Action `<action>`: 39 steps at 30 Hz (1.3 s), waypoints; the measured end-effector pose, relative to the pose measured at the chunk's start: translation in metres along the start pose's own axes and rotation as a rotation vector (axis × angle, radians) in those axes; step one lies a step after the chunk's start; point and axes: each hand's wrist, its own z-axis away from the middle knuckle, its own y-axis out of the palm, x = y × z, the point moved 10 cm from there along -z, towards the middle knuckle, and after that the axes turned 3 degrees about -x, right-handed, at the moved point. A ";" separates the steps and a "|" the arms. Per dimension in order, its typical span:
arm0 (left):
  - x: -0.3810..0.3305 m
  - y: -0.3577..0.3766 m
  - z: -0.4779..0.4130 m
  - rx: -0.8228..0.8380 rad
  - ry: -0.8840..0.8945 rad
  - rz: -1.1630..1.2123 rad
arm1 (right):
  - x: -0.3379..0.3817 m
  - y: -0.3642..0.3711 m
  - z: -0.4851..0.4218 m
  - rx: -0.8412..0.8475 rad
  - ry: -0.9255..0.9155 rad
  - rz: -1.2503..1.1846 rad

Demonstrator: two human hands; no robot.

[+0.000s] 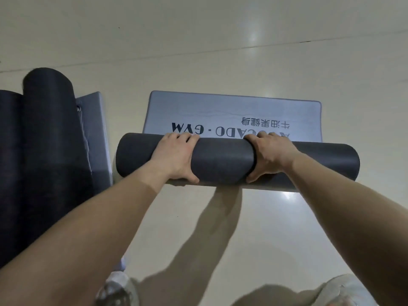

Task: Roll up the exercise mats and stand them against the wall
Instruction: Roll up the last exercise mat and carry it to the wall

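Observation:
A grey exercise mat (220, 111) lies on the pale floor in front of me, most of it wound into a thick dark roll (223, 161). A short flat end with printed lettering still lies beyond the roll. My left hand (176, 157) presses on the left part of the roll, fingers curled over its far side. On the right part sits my right hand (270, 156), gripping the same way. Both thumbs hook under the near side.
To the left, another dark rolled mat (50, 111) lies on a partly unrolled grey mat (95, 138). My two shoes (117, 288) show at the bottom edge. Glossy pale floor (220, 40) stretches beyond the mat.

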 end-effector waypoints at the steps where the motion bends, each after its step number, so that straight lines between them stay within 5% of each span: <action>1: -0.003 0.002 0.006 0.058 0.011 0.005 | 0.004 0.007 0.006 0.053 -0.006 -0.015; 4: -0.032 0.032 0.057 0.242 0.063 0.025 | 0.018 0.047 0.056 0.213 -0.033 -0.084; 8: -0.059 0.046 0.095 0.285 0.100 0.015 | 0.026 0.091 0.139 -0.064 -0.006 -0.034; 11: -0.051 0.035 0.083 0.400 0.041 0.112 | 0.034 0.119 0.170 -0.059 0.028 0.044; 16: -0.050 0.017 0.119 0.042 -0.173 0.140 | 0.011 0.074 0.111 -0.055 0.064 -0.049; 20: -0.049 0.036 0.105 0.018 -0.144 0.002 | 0.005 0.050 0.088 -0.093 0.045 0.032; 25: -0.012 -0.007 0.018 -0.036 -0.045 0.140 | 0.002 0.032 0.069 -0.288 0.059 0.098; 31: 0.010 0.000 0.031 -0.215 -0.151 0.230 | -0.033 -0.026 -0.009 -0.080 -0.013 -0.045; 35: 0.042 -0.007 0.027 -0.259 -0.249 0.560 | -0.087 -0.007 0.044 -0.447 0.188 -0.105; 39: 0.095 0.004 0.066 -0.378 -0.607 0.514 | -0.148 0.031 0.108 -0.631 0.487 -0.306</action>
